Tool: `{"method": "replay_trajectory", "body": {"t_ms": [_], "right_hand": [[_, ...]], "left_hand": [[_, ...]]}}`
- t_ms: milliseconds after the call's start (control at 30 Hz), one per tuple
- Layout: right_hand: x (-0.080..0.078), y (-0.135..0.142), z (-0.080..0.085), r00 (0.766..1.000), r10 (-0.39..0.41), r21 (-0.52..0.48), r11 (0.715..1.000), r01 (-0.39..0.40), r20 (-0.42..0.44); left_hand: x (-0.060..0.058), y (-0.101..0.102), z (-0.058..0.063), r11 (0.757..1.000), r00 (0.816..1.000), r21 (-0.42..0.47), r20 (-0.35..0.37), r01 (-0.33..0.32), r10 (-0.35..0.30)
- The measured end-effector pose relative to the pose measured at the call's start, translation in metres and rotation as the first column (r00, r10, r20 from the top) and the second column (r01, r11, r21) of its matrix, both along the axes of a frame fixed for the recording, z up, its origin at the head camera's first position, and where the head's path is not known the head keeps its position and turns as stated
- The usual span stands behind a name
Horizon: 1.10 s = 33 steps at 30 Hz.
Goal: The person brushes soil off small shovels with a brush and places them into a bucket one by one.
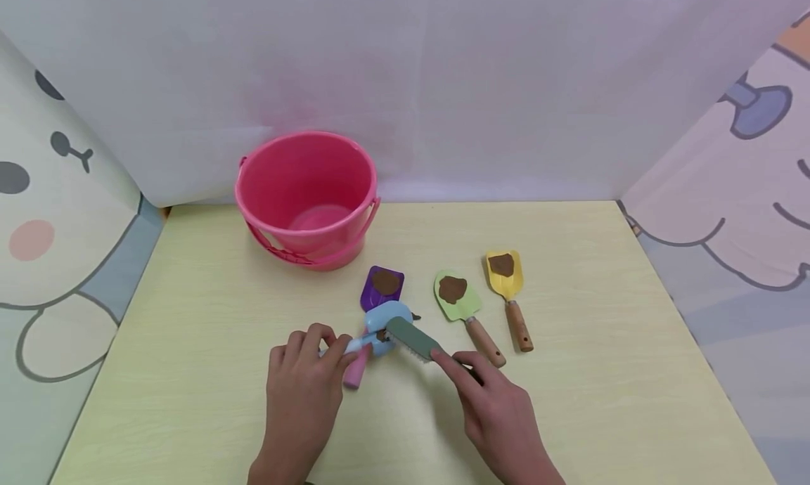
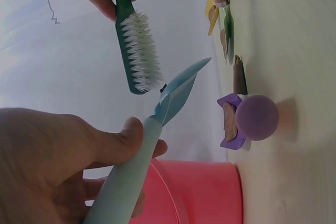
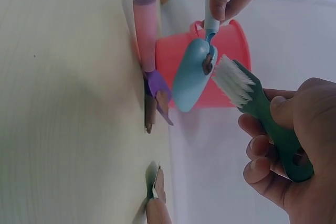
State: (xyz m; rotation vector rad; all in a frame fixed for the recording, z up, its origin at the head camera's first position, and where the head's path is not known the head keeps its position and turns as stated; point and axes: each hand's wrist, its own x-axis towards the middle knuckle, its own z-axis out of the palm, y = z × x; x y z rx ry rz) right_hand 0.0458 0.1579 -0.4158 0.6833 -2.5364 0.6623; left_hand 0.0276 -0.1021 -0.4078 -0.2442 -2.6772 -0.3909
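Observation:
My left hand [image 1: 306, 372] grips the pale handle of a light blue trowel [image 3: 191, 77], raised above the table. A brown patch [image 3: 208, 64] sits on the trowel near the handle. My right hand [image 1: 496, 401] holds a green brush [image 1: 411, 336] by its handle, and its white bristles [image 2: 140, 51] point toward that patch, right at the trowel's edge. Below lies a purple shovel [image 1: 373, 295] with a pink handle [image 1: 356, 370], partly hidden by the blue trowel. It carries a brown patch [image 1: 385, 282] too.
A pink bucket [image 1: 304, 246] stands at the back left. Right of the hands lie a light green trowel [image 1: 467, 306] and a yellow shovel [image 1: 506, 285], both with wooden handles and brown patches. A small brown piece [image 2: 239, 76] lies beside the purple shovel.

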Motion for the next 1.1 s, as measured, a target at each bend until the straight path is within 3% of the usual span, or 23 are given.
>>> {"method": "replay_trajectory", "body": {"t_ms": [400, 633, 933, 1100], "right_hand": [[0.0011, -0.0050, -0.0035, 0.998, -0.041, -0.008, 0.999, 0.041, 0.039], [0.0020, -0.0042, -0.0005, 0.997, -0.054, 0.036, 0.998, 0.052, 0.048], [-0.0004, 0.0014, -0.0027, 0.999, -0.043, -0.048, 0.998, 0.044, 0.034], [-0.0003, -0.0030, -0.0037, 0.998, -0.037, -0.032, 0.999, 0.038, 0.043]], "left_hand": [[0.0000, 0.0024, 0.0038, 1.000, 0.999, 0.013, 0.037, 0.001, -0.002], [-0.0012, 0.0000, 0.0038, 1.000, 1.000, 0.022, -0.009, -0.008, 0.008], [-0.0016, -0.0008, 0.0040, 0.999, 1.000, 0.036, 0.015, -0.003, 0.002], [-0.0010, 0.0005, 0.0059, 1.000, 0.999, 0.027, 0.034, -0.003, 0.002]]}}
